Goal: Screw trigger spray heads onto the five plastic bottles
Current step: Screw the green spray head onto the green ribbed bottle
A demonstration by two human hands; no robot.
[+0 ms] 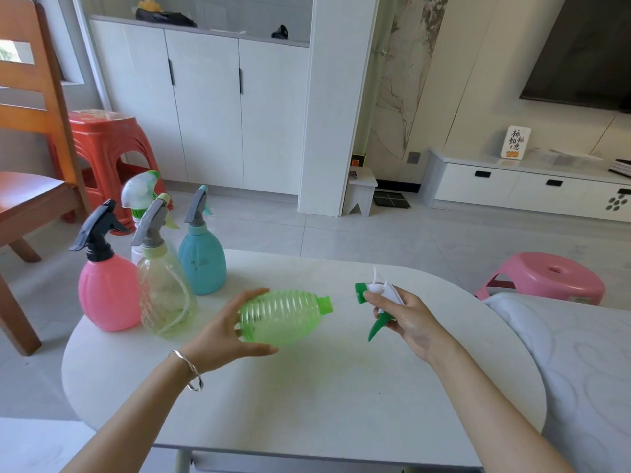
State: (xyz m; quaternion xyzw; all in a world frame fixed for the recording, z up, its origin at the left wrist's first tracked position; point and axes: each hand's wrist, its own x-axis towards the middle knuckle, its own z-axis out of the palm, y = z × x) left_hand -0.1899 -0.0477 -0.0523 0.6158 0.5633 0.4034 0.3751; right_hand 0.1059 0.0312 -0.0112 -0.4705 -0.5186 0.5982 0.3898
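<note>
My left hand (227,331) grips the base of a ribbed green bottle (283,315), held on its side above the white table (307,397) with its open neck pointing right. My right hand (406,315) holds a white and green trigger spray head (377,303), its green collar facing the bottle's neck with a small gap between them. At the table's left stand a pink bottle (107,291), a clear yellowish bottle (164,295) and a teal bottle (202,264), each with a spray head on. A white bottle with a green-tipped head (140,194) stands behind them.
A wooden chair (30,138) and a red stool (106,145) stand at the left beyond the table. A pink stool (546,278) sits at the right, with a white cushioned seat (580,370) beside the table's right edge.
</note>
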